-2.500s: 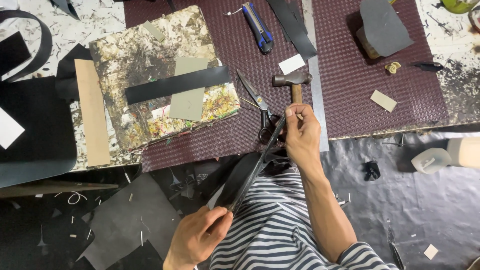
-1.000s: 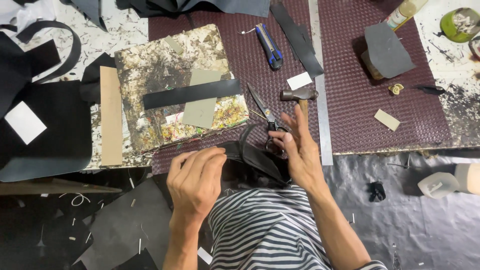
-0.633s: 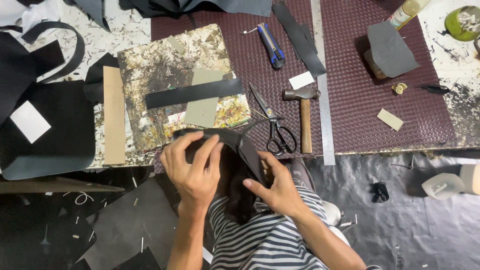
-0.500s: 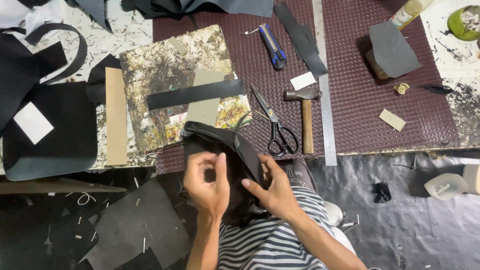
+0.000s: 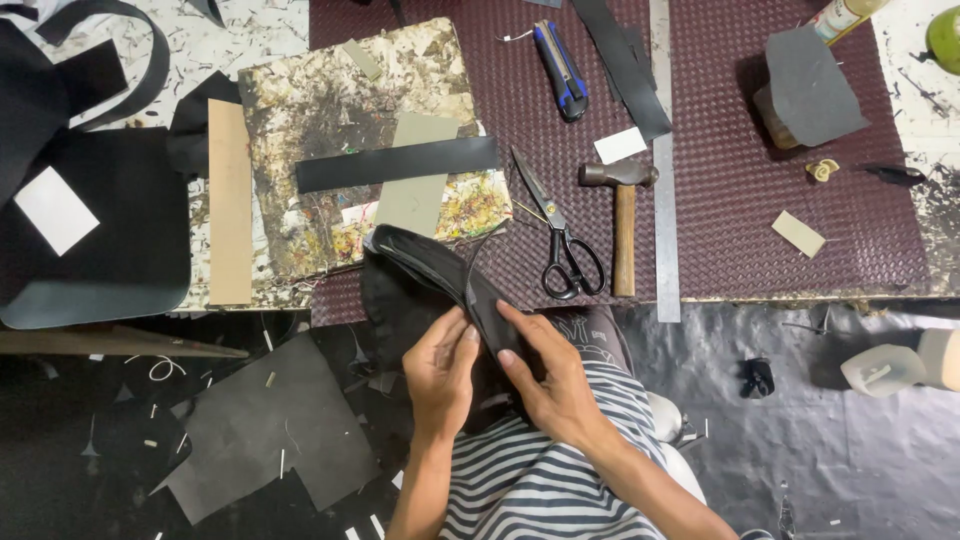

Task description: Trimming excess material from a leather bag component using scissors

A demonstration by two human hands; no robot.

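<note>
A folded black leather piece [image 5: 425, 275] with a curved edge rests over the table's front edge and my lap. My left hand [image 5: 440, 375] grips its lower left part, fingers curled up against it. My right hand [image 5: 550, 375] pinches the same piece from the right, fingertips on its rim. Black scissors [image 5: 560, 245] lie shut on the maroon mat [image 5: 720, 200] just beyond my right hand, beside a wooden-handled hammer [image 5: 622, 215].
A stained board [image 5: 340, 110] carries a black strip [image 5: 395, 163] and a tan card. A blue utility knife [image 5: 560, 55], a steel ruler [image 5: 665, 200], a block wrapped in grey material [image 5: 805, 85] and black leather sheets [image 5: 100, 230] lie around. Scraps litter the dark floor [image 5: 270, 420].
My right hand has let go of the scissors, which now lie on the mat. Both hands have come together on the black leather piece at my lap.
</note>
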